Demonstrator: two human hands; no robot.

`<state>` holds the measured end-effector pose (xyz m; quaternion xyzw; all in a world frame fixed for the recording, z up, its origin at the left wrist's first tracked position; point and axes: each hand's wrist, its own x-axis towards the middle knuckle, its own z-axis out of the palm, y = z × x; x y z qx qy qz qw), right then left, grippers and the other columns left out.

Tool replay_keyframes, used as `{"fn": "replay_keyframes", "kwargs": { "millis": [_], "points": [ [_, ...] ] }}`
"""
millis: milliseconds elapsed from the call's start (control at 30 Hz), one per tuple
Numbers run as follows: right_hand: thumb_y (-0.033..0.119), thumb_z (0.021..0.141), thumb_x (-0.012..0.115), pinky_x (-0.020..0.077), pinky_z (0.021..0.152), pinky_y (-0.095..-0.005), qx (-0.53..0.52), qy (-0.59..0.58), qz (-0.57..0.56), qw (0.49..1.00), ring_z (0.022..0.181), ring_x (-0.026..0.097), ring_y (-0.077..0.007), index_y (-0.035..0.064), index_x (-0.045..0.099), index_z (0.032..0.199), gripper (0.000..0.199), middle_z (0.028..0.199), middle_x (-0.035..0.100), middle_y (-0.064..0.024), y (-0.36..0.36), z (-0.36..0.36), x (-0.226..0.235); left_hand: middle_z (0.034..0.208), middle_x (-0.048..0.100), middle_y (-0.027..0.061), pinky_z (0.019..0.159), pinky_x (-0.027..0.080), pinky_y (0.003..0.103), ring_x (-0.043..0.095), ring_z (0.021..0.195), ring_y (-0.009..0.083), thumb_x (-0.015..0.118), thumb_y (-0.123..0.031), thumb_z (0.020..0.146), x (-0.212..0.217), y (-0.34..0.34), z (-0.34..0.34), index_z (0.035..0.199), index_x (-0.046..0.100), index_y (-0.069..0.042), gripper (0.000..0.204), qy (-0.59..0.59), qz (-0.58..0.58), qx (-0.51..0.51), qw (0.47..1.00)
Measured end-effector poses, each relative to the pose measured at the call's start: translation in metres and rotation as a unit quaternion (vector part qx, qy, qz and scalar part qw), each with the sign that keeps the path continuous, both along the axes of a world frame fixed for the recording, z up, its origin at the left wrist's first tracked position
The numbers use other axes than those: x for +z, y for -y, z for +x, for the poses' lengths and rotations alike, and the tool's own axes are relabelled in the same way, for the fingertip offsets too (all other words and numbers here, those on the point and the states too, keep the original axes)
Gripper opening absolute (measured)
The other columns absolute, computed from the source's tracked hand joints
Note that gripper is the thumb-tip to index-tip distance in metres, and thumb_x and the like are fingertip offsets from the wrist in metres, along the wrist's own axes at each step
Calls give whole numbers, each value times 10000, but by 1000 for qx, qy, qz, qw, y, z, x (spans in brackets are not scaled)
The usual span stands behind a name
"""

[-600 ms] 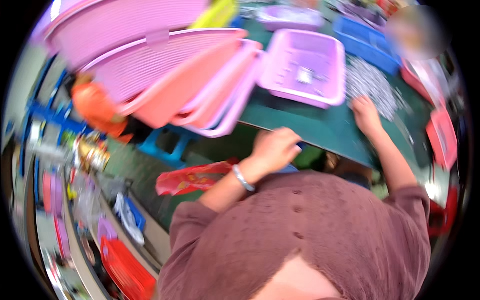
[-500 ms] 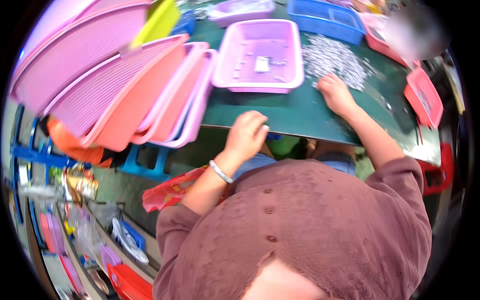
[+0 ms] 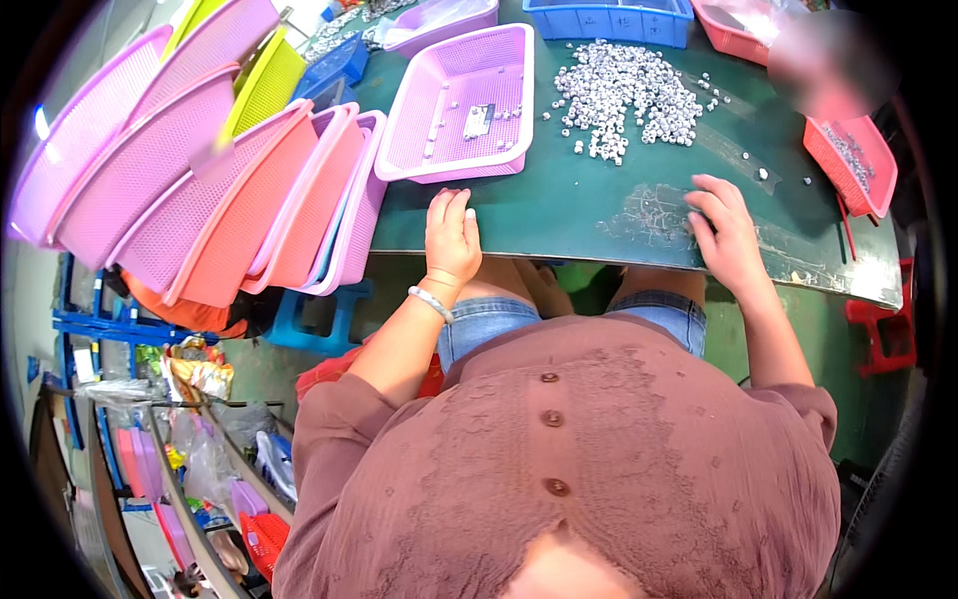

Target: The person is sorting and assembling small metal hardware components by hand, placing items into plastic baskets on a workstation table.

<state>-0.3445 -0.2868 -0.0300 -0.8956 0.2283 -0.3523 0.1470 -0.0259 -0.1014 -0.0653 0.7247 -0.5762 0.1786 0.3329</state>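
The left hand lies palm down on the near edge of the green table, its fingers straight and held close together, their tips just short of the front wall of the pink mesh basket; it holds nothing. The right hand rests on the same near edge, well apart from the left, with its fingers loosely curled and slightly spread, the tips pressing the tabletop beside a scuffed pale patch; it grips nothing either. The pink mesh basket stands flat on the table just ahead of the left hand and holds a small flat grey piece and a few scattered beads. To its right, a loose heap of small white beads lies bare on the table, ahead of and between the two hands, with stray beads trailing off toward the right. Beyond the heap stands a blue tray, contents not discernible. A red basket sits at the table's right edge with small pale pieces inside. Left of the table, a stack of pink and orange mesh trays leans on edge, apparently empty.
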Motion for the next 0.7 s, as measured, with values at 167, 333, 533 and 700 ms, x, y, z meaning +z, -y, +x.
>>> {"fn": "replay_keyframes", "kwargs": {
  "millis": [167, 333, 533, 700],
  "points": [
    [30, 690, 602, 402, 846, -393, 23, 86, -8, 996, 981, 482, -328, 14, 553, 872, 189, 1007, 532, -154, -2, 2, -12, 1057, 497, 225, 895, 362, 436, 459, 1008, 386, 441, -107, 829, -5, -8, 12, 1064, 515, 11, 273, 71, 35, 42, 996],
    [16, 691, 586, 403, 839, -394, 25, 61, -5, 998, 973, 472, -341, 11, 547, 858, 171, 986, 523, -151, 2, -12, -9, 1056, 491, 233, 900, 350, 431, 441, 1026, 390, 439, -78, 823, 3, 6, -4, 1083, 498, 15, 282, 23, 47, 27, 998],
    [5, 690, 579, 393, 864, -392, 45, 40, 5, 998, 990, 471, -330, 4, 556, 859, 171, 990, 526, -147, -5, -4, -11, 1054, 487, 228, 896, 345, 435, 440, 1014, 390, 434, -86, 828, 4, -8, -4, 1080, 493, 29, 283, 19, 38, 43, 998],
    [19, 691, 585, 395, 858, -388, 37, 37, 18, 999, 986, 476, -327, 6, 564, 860, 171, 975, 536, -146, -3, -6, -10, 1068, 502, 225, 895, 364, 404, 462, 1021, 375, 426, -87, 845, 4, -6, -5, 1074, 508, 21, 266, 20, 20, 40, 999]
  ]
}}
